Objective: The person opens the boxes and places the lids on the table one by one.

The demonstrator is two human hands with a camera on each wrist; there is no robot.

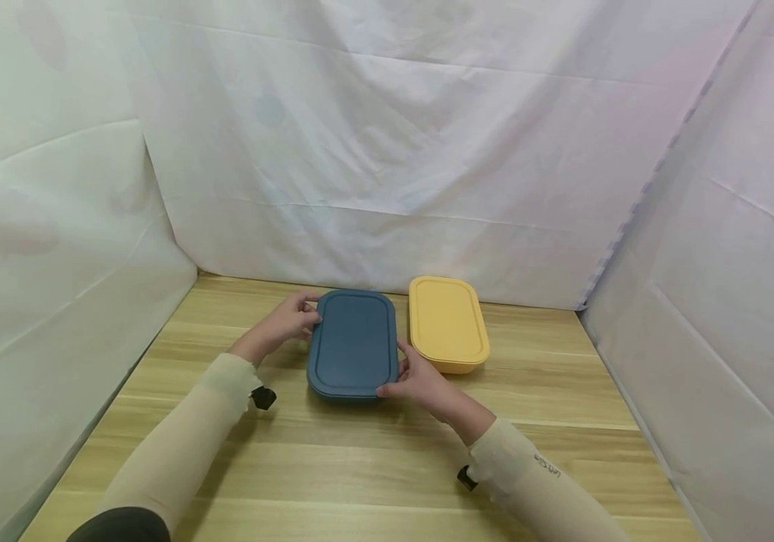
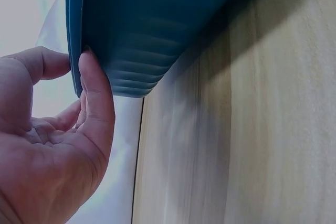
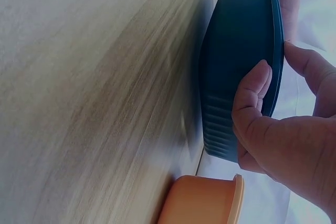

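Observation:
A dark blue lidded food container point(image 1: 353, 345) lies lengthwise between the two hands, its lid fitted on top. My left hand point(image 1: 290, 319) pinches the lid's rim on the left side. In the left wrist view, that thumb sits on top of the rim and a finger under it, against the ribbed wall. On the near right side, my right hand point(image 1: 421, 382) grips the rim. The right wrist view shows its thumb point(image 3: 310, 66) on the lid edge and curled fingers point(image 3: 252, 95) beneath. Whether the container's base touches the table cannot be told.
A yellow lidded container point(image 1: 449, 320) stands on the wooden table point(image 1: 333, 482), just right of the blue one. White cloth point(image 1: 387, 143) hangs behind the table and along both sides.

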